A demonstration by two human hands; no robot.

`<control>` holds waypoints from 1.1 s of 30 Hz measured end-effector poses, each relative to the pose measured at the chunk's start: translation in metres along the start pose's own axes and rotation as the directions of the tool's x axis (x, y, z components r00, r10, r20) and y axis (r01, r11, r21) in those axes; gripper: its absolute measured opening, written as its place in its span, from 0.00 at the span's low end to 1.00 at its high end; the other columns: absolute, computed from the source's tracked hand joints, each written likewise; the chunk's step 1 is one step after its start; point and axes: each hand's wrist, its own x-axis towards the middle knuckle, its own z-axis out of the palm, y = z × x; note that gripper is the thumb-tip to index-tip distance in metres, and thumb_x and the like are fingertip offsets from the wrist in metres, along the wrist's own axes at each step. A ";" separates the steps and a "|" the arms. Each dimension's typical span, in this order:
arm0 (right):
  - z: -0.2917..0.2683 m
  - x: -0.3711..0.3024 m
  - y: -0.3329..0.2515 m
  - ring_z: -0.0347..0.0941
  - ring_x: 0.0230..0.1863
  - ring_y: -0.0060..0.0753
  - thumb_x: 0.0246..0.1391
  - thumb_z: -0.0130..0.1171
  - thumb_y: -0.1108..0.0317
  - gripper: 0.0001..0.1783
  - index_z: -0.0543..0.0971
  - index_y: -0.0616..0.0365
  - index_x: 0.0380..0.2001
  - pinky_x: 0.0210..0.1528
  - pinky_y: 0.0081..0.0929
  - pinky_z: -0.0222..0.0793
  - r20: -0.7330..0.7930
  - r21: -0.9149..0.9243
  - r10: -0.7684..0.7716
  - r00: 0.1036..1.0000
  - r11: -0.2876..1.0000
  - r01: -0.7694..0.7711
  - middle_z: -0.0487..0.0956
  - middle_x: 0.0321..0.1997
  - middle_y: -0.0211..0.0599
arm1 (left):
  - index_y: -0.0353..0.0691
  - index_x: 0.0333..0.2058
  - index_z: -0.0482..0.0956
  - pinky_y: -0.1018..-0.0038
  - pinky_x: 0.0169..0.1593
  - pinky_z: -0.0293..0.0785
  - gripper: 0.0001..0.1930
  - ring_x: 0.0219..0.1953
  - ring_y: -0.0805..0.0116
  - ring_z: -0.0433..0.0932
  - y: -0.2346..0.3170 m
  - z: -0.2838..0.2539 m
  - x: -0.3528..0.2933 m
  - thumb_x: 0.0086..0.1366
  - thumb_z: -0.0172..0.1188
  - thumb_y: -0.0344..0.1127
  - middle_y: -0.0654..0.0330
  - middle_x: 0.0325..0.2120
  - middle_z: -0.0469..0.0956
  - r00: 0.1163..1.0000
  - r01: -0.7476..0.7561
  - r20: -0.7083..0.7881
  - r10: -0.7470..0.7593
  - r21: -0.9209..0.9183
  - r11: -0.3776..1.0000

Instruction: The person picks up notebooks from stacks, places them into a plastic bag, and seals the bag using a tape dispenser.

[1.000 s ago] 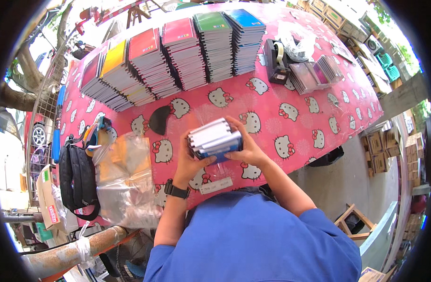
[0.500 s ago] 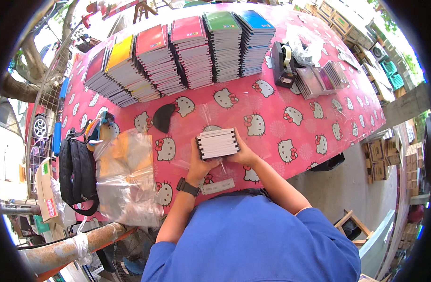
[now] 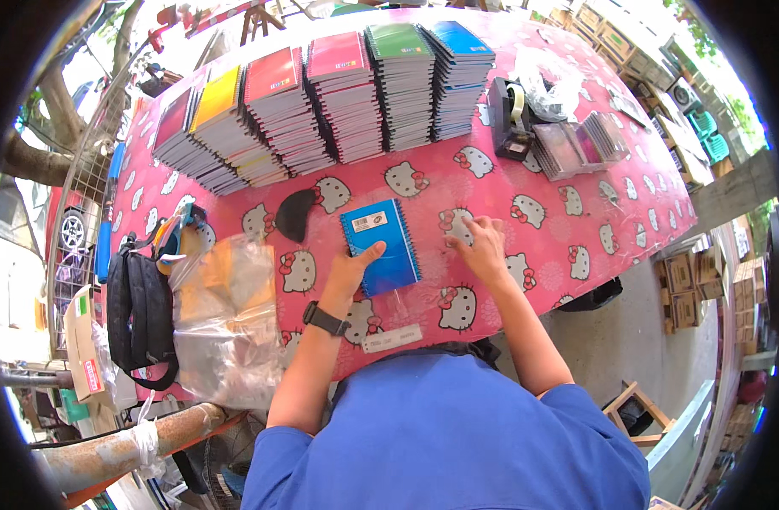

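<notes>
A blue spiral notebook (image 3: 379, 248) with a white label is held at its left edge by my left hand (image 3: 352, 274). The thumb lies over its cover, and the other fingers are hidden beneath. Whether more notebooks lie under it cannot be made out. To its right, my right hand (image 3: 483, 245) hovers low over the pink tablecloth (image 3: 491, 200), apart from the notebook, fingers bent and thumb spread away from them. Thin clear plastic shows faintly around the notebook. A dark half-round piece (image 3: 296, 214) lies beyond my left hand.
Tall stacks of spiral notebooks (image 3: 347, 110) line the far side. A tape dispenser (image 3: 512, 119) and clear-wrapped packs (image 3: 568, 146) stand at far right. Plastic bags (image 3: 228, 314) and a black backpack (image 3: 140, 310) lie left. A white strip (image 3: 392, 337) sits at the near edge.
Both hands held a block of notebooks edge-on before. Now a blue cover faces up in my left hand, and my right hand has come off and moved right.
</notes>
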 end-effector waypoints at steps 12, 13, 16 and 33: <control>-0.010 -0.010 0.009 0.68 0.17 0.25 0.43 0.64 0.71 0.16 0.74 0.61 0.37 0.16 0.23 0.63 0.351 0.469 0.548 0.759 0.599 -0.649 0.74 0.26 0.35 | 0.29 0.37 0.77 0.70 0.42 0.69 0.32 0.41 0.65 0.74 0.004 -0.011 0.007 0.49 0.63 0.58 0.48 0.40 0.75 0.981 0.097 -0.188 0.040 0.665 0.741; -0.006 -0.015 0.026 0.67 0.16 0.20 0.44 0.64 0.71 0.20 0.72 0.62 0.42 0.13 0.19 0.62 0.527 0.581 0.496 0.690 0.382 -0.719 0.74 0.23 0.33 | 0.30 0.39 0.76 0.69 0.46 0.67 0.32 0.46 0.65 0.72 0.005 -0.010 0.002 0.51 0.61 0.58 0.46 0.46 0.72 0.945 0.096 -0.242 0.221 0.849 0.519; -0.004 -0.019 0.041 0.68 0.18 0.22 0.42 0.64 0.72 0.22 0.72 0.62 0.43 0.17 0.22 0.65 0.655 0.599 0.265 0.707 0.388 -0.700 0.74 0.24 0.35 | 0.31 0.46 0.71 0.68 0.52 0.63 0.31 0.51 0.64 0.66 -0.011 -0.032 0.001 0.56 0.57 0.55 0.47 0.51 0.65 0.976 0.032 -0.175 0.128 0.700 0.713; 0.008 0.003 -0.073 0.75 0.34 0.45 0.48 0.57 0.67 0.17 0.72 0.65 0.41 0.37 0.33 0.70 0.468 0.589 -0.114 0.877 0.780 -0.213 0.77 0.33 0.50 | 0.33 0.47 0.64 0.64 0.45 0.68 0.25 0.41 0.55 0.73 -0.050 0.005 0.007 0.53 0.62 0.33 0.48 0.39 0.72 0.862 -0.391 -0.157 0.482 0.401 0.829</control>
